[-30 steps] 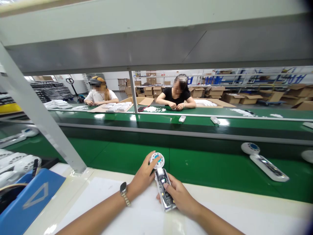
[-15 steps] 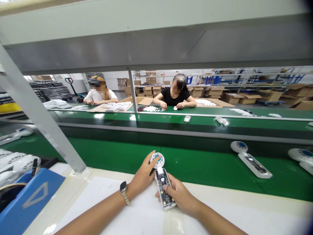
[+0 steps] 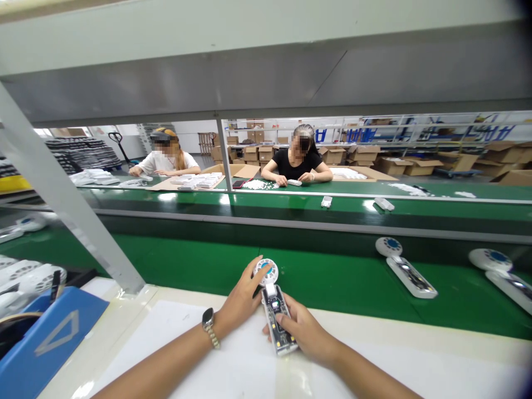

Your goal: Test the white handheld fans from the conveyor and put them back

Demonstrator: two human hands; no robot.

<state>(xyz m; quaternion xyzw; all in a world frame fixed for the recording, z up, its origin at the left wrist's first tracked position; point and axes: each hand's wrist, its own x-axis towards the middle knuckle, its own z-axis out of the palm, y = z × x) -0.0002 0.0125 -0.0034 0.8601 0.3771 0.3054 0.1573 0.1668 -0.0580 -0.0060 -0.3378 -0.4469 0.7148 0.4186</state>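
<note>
A white handheld fan (image 3: 274,310) with a round head and blue centre is held between my hands above the white worktop. Its handle lacks a cover on the upper side, so a dark circuit board with a lit display shows. My left hand (image 3: 245,291), with a watch on its wrist, grips the round fan head, a finger over the blue centre. My right hand (image 3: 305,327) is closed around the handle, its thumb pressed on the circuit board. The right fingers beneath the handle are mostly hidden.
A green conveyor belt (image 3: 332,288) carries more open-handled fans (image 3: 411,277) at the right. On the left stand a blue bin (image 3: 54,332) and a slanted white post (image 3: 75,205). Across the belt, two people sit working with white parts (image 3: 195,181).
The fans on the near belt have shifted left, while white parts on the far belt have moved right. Both my hands keep the same hold on the fan.
</note>
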